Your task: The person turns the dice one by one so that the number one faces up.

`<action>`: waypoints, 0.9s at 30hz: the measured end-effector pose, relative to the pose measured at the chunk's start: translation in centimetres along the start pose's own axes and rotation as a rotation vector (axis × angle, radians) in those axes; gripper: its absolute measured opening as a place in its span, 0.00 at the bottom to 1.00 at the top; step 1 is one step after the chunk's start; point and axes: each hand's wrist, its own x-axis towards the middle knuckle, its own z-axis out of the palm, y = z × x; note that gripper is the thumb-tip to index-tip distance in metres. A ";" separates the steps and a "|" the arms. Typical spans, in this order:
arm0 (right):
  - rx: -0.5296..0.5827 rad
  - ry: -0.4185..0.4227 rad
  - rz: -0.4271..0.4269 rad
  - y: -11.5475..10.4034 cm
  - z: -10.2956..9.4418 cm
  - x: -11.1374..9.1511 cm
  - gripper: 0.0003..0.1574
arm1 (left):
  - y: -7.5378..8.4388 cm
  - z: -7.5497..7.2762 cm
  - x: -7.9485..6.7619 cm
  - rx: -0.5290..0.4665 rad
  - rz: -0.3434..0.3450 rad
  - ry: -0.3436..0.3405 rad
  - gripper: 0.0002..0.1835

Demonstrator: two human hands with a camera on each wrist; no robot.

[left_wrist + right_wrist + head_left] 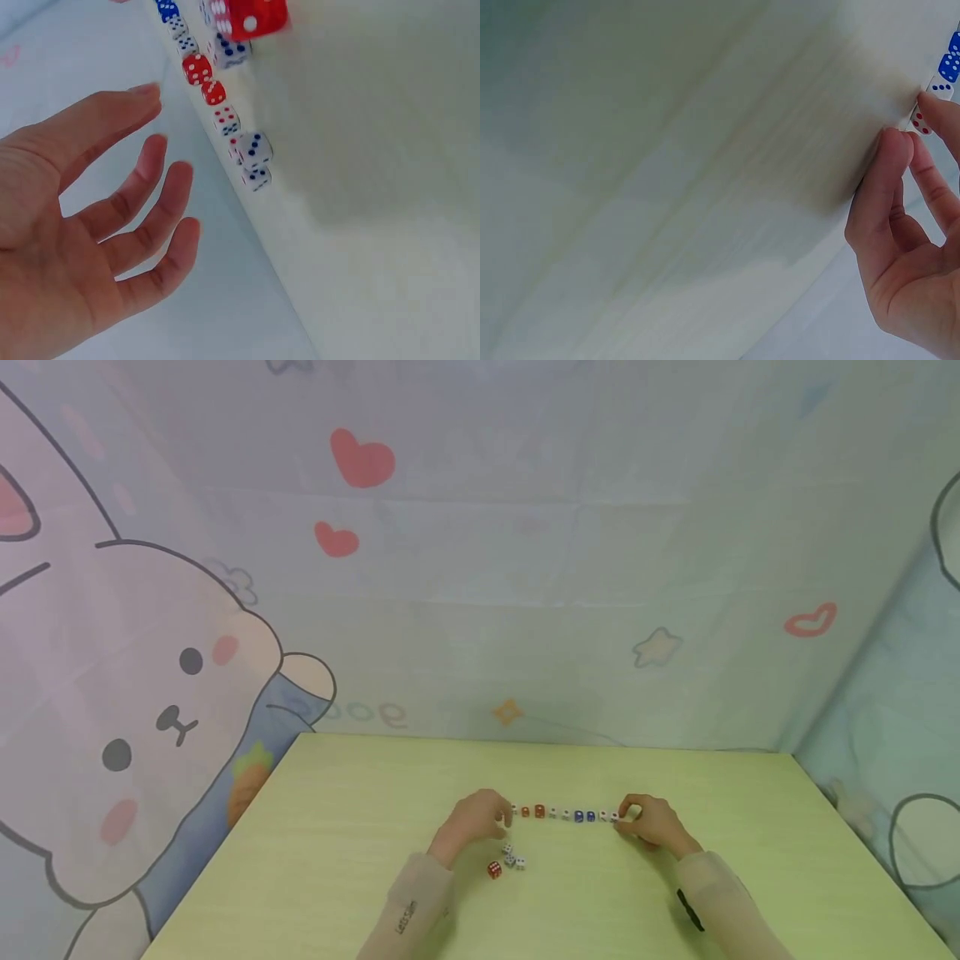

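Small dice lie in a left-to-right line on the table, with two red dice [539, 811] toward the left and two blue dice [579, 816] toward the right. At the left end, my left hand [480, 817] hovers beside a white die [514, 810]. Its fingers are bent loosely and spread, and nothing is between them in the left wrist view. My right hand [651, 821] is at the other end, where thumb and fingertips pinch the last white die [921, 121], which shows red pips. Another white die [941, 88] sits right beside it.
Nearer than the line, a loose group holds a larger red die [494, 869] and several white dice [521, 863]. The pale yellow-green table [360, 827] ends at the back against a printed cloth [480, 635] with hearts and a bunny. A black strap [690, 910] shows by the right sleeve.
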 end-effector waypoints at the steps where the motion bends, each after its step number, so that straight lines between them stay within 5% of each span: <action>1: -0.002 0.003 0.001 0.0 0.0 0.0 0.09 | 0.1 0.2 -0.1 -0.004 0.000 -0.023 0.04; 10: -0.006 0.008 0.013 -0.1 0.2 -0.2 0.09 | 0.6 2.1 -0.5 0.043 -0.019 -0.075 0.05; 27: -0.007 0.001 0.003 -0.3 0.0 -0.3 0.09 | 0.4 2.6 -0.6 -0.024 -0.043 -0.043 0.08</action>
